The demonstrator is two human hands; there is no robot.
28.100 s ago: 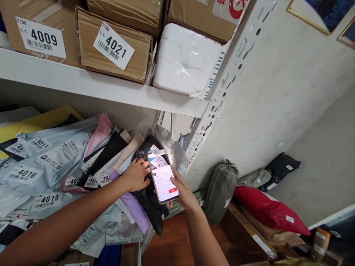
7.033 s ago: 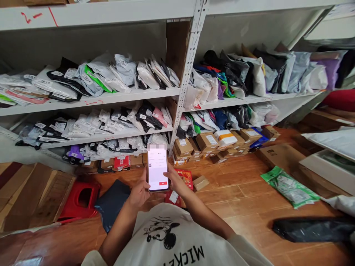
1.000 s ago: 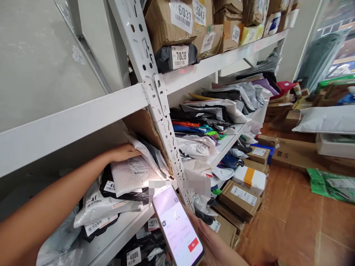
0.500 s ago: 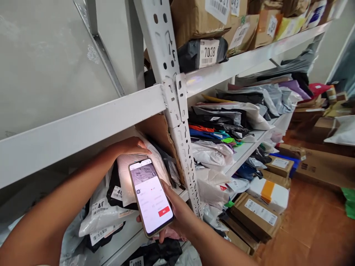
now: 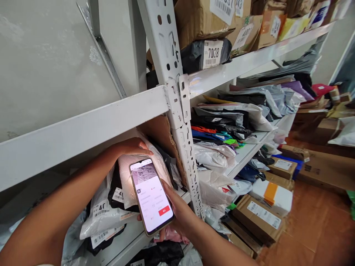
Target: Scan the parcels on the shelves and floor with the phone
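Note:
My right hand grips a smartphone from below and the side, its lit screen facing me. A camera picture of a printed label fills the screen's top, and a red button shows near its bottom. Behind the phone, a pale pinkish plastic parcel bag catches a bright light. My left hand curls over the upper part of this bag and holds it, with some fingertips hidden. Under it lie a black parcel and a white parcel, both with number labels.
A white perforated rack post and crossbeam stand close around my arms. Bagged parcels crowd the shelves on the right. Cardboard boxes sit on the brown floor. A box labelled 7028 rests above.
My view has shifted slightly, so the rack sits a little farther right. The label picture on the phone screen has changed. Both hands keep their holds.

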